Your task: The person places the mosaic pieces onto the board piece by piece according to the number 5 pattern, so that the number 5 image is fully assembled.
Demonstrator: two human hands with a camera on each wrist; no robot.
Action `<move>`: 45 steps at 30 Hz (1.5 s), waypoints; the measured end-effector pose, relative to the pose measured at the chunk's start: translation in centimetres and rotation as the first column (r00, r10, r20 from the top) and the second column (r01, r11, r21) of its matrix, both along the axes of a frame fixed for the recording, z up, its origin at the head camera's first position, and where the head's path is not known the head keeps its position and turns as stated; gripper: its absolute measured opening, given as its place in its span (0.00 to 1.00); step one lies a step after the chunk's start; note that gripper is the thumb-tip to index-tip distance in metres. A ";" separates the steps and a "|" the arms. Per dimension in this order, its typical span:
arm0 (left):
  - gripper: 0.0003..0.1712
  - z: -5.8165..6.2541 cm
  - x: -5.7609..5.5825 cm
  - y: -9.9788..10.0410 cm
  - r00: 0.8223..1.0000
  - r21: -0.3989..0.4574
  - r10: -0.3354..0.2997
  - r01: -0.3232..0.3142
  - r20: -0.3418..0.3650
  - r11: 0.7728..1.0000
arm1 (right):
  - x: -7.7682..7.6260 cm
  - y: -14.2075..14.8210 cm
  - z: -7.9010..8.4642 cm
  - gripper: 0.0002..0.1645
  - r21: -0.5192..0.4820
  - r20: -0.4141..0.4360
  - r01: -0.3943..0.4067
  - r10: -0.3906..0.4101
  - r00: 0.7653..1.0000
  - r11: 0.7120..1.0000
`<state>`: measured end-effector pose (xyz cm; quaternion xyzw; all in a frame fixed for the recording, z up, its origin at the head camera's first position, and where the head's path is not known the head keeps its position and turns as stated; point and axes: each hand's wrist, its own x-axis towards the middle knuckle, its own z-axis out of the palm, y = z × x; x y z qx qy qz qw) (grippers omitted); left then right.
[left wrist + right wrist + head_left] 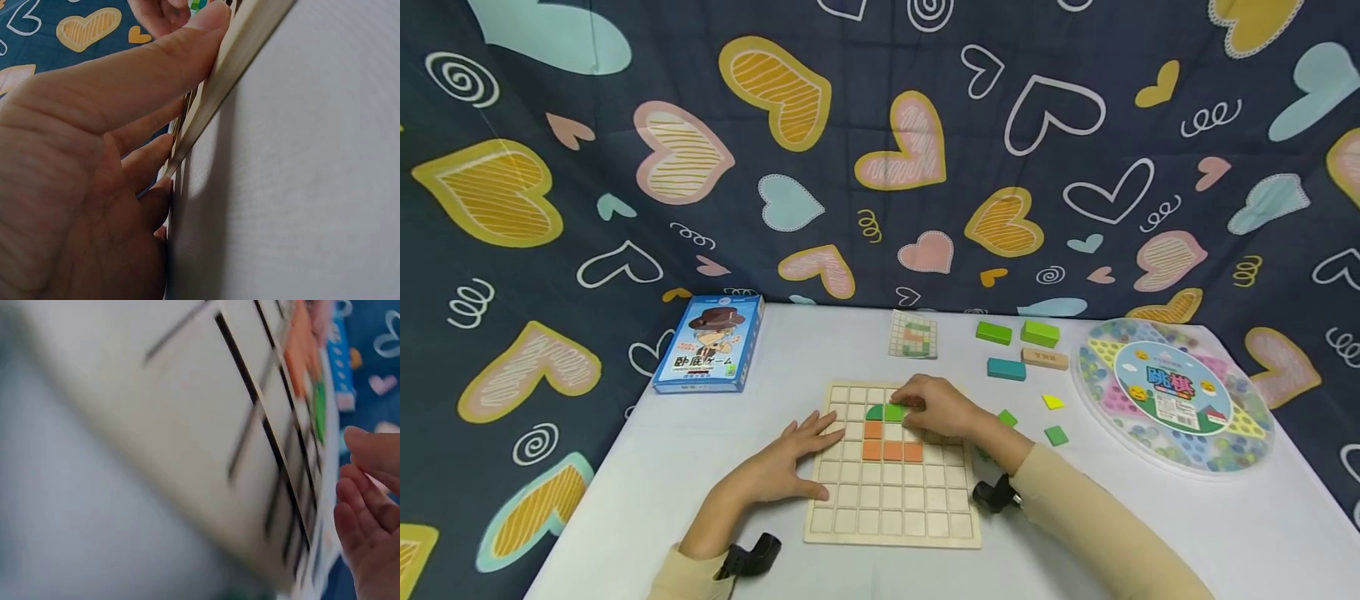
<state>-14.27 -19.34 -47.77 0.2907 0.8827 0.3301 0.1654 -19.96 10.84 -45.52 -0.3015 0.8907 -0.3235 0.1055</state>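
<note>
white table [820,343] surrounds the board [891,498]; left hand [781,467] splayed on its edge, right hand [942,407] grip unclear.

Dark navy, heart-patterned backdrop [842,167] in pink, yellow and pale blue behind a white tabletop [820,342].

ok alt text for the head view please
A person's right hand is at a light green tile on a gridded board, left hand resting on its edge. A blue box, coloured blocks and a round game case lie nearby.
</note>
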 end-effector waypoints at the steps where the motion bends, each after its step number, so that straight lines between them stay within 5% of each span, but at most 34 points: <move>1: 0.50 0.0 0.0 0.0 1.000 -0.001 -0.001 0.001 0.002 1.000 | 0.0 0.5 0.2 0.21 -0.014 0.010 0.010 -0.010 1.000 1.000; 6: 0.50 0.3 -0.1 -0.1 1.000 0.001 0.004 -0.004 -0.002 1.000 | 0.7 4.9 1.0 0.22 -0.065 0.023 0.100 -0.099 0.995 0.993; 10: 0.50 0.4 -0.1 -0.3 1.000 -0.011 0.003 -0.003 -0.011 1.000 | 1.6 8.2 0.7 0.21 -0.011 0.023 0.143 -0.142 0.990 0.990; 18: 0.51 0.1 0.0 -0.5 1.000 0.003 0.004 -0.004 -0.013 1.000 | 2.4 10.1 -0.5 0.17 0.110 -0.104 0.075 -0.063 0.993 0.991; 26: 0.51 0.0 0.1 -0.2 1.000 0.004 0.006 -0.006 0.002 1.000 | 2.5 8.4 0.1 0.16 0.044 -0.061 0.143 -0.140 0.988 0.989; 31: 0.50 0.0 0.2 -0.1 1.000 0.012 0.001 -0.001 0.001 1.000 | 1.9 5.6 0.1 0.17 -0.018 -0.058 0.079 -0.080 0.995 0.997; 39: 0.50 -0.1 0.2 0.1 1.000 0.009 -0.007 0.007 0.000 1.000 | 0.8 1.7 -0.4 0.15 0.083 -0.128 0.038 -0.027 0.991 0.996; 45: 0.50 -0.1 0.1 -0.1 1.000 -0.004 0.001 -0.001 -0.002 1.000 | 0.7 1.2 -0.3 0.18 0.088 -0.091 0.033 -0.025 0.996 0.996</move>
